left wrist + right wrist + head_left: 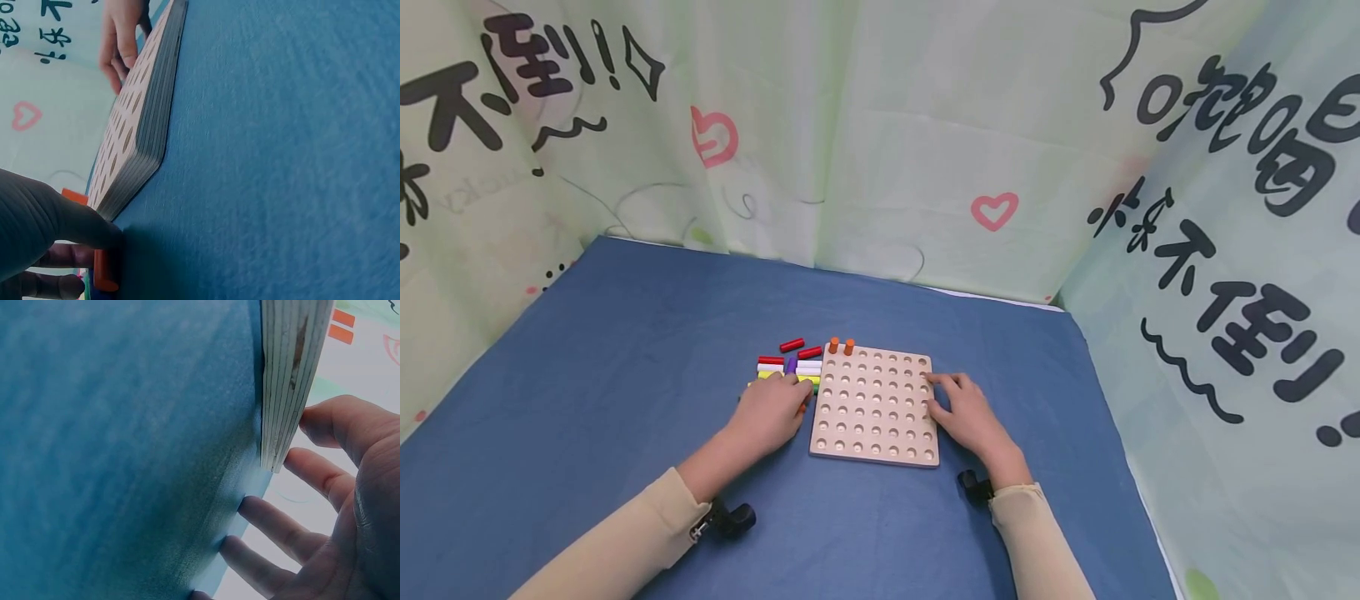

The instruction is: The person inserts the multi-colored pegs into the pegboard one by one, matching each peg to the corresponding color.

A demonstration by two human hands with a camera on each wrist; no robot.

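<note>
Here come the bare left hand (771,412) and bare right hand (966,412), below them a loose beige fabric left sleeve (617,537), a matching beige right sleeve (1041,546), rounded black left wrist device (735,521), black right wrist device (974,488), and perhaps a silvery clasp (698,531)!

From above, my head view faces the far edge of the surface (670,333); both wrist views, low and close, share the pegboard (884,406).

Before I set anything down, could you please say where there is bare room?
The blue cloth is bare between the sleeves, in front of the pegboard; behind the board, up to the curtain; and right of the right hand. Crowded: board's left edge, with loose pegs and the left hand.
</note>
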